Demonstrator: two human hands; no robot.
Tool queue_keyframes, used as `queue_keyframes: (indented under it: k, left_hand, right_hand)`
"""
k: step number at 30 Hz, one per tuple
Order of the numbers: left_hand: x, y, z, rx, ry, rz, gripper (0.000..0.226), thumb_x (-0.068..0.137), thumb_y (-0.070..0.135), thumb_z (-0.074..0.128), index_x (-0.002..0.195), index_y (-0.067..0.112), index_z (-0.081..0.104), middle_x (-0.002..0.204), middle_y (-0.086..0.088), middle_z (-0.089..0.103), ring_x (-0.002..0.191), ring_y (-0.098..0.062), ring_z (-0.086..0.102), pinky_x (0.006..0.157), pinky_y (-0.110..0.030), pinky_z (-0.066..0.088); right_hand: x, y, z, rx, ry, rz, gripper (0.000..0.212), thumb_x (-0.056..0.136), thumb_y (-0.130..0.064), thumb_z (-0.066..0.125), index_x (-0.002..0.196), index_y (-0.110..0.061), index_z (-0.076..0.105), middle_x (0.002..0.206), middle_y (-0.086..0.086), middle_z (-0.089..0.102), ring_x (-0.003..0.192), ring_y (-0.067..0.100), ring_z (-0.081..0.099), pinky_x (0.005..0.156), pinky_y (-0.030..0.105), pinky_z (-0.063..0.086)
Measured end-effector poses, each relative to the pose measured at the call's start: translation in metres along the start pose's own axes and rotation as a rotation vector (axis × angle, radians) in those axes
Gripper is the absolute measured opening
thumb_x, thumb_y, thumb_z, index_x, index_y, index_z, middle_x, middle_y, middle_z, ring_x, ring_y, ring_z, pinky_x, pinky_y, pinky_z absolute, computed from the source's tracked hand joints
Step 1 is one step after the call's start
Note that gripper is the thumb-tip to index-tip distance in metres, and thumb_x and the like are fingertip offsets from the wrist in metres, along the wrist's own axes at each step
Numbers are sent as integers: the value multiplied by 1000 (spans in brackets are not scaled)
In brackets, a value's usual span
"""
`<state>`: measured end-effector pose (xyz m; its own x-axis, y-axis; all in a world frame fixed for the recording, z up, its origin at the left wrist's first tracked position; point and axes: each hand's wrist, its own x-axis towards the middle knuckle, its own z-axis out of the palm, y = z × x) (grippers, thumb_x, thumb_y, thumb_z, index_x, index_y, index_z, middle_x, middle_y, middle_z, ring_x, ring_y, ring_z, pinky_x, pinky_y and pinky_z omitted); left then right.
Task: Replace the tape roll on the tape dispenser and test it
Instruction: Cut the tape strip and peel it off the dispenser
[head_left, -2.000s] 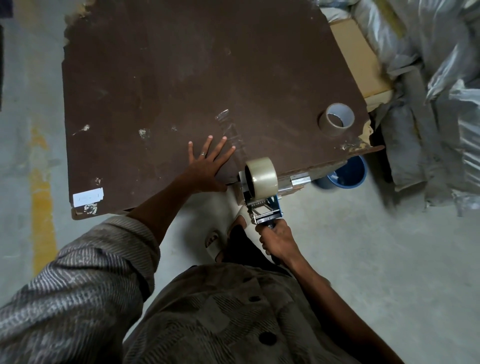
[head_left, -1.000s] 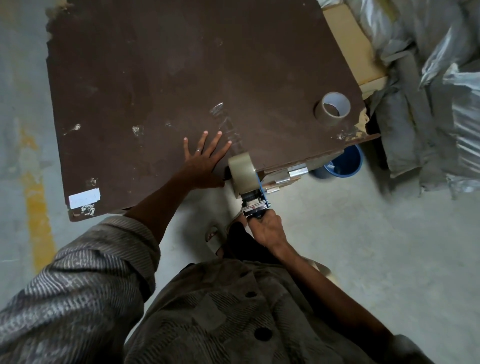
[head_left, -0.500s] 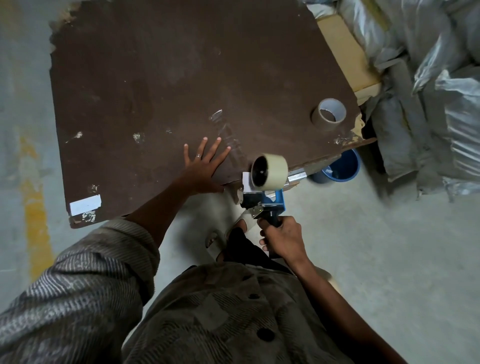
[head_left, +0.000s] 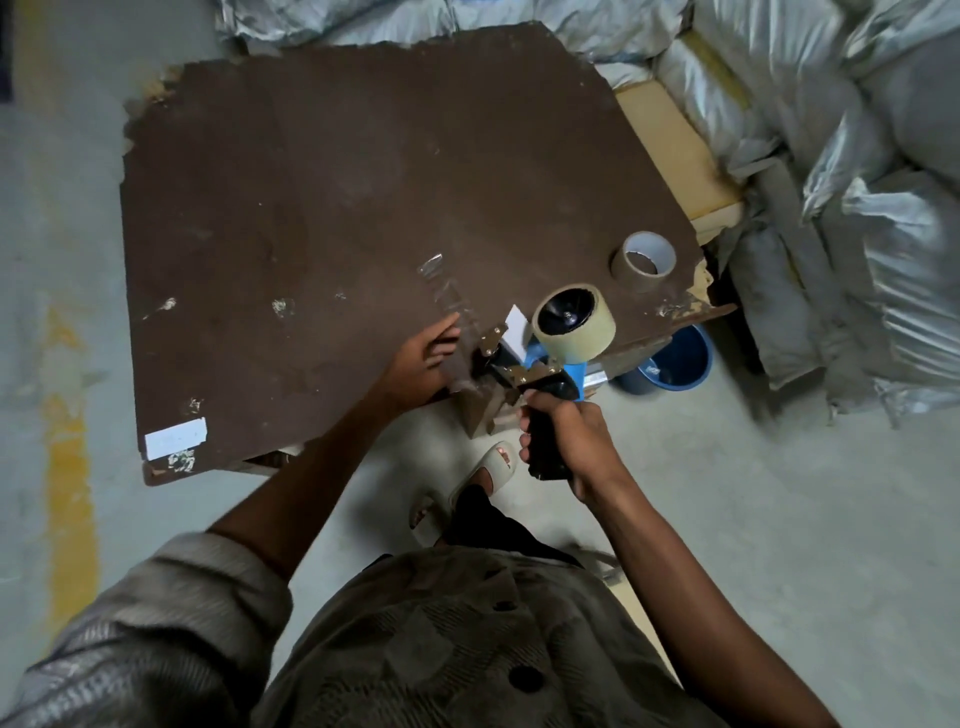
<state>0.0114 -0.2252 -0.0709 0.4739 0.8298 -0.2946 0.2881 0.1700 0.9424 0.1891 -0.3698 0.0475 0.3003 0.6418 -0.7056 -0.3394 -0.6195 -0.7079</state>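
My right hand (head_left: 571, 441) grips the black handle of the blue tape dispenser (head_left: 540, 376), held just past the near edge of the brown board (head_left: 311, 208). A pale full tape roll (head_left: 574, 322) sits on the dispenser's hub, its black core facing me. My left hand (head_left: 423, 361) rests on the board by the dispenser's metal front, fingers together and pointing right toward it. A strip of clear tape (head_left: 447, 296) lies stuck on the board above that hand. A nearly spent brown tape roll (head_left: 644, 260) lies flat near the board's right corner.
Grey sacks (head_left: 857, 208) are piled along the right and back. A tan carton (head_left: 675, 150) sits under the board's right edge and a blue bucket (head_left: 670, 364) stands on the concrete floor below the corner. My sandalled foot (head_left: 488, 467) is beneath the dispenser.
The dispenser has been lifted and turned away from the board edge, the roll's core now facing me. My left hand's spread fingers have come together and shifted toward the dispenser.
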Motion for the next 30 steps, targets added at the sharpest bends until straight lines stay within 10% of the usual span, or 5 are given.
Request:
queue_keyframes:
  k: [6,15,30]
  left_hand:
    - [-16,20,18,-521,12,-133,70,71,-6,60,139,10,52,114,-5,70,103,-24,69,89,-38,56]
    - [-14,23,7,-458,233,-119,22,88,1,69,102,17,73,96,-8,76,94,-24,68,79,-23,59]
    - [18,25,8,-355,461,-25,18,81,2,77,97,9,73,86,-13,75,74,-14,69,76,-22,58]
  right_hand:
    - [17,-20,13,112,-65,34,20,95,-16,63,97,3,67,70,12,62,48,21,57,46,30,50]
    - [20,-30,21,139,-100,68,21,97,-16,60,98,4,66,68,10,62,46,18,56,44,28,50]
    - [36,-45,32,151,-86,85,23,95,-17,63,100,6,67,66,9,63,46,19,56,44,27,50]
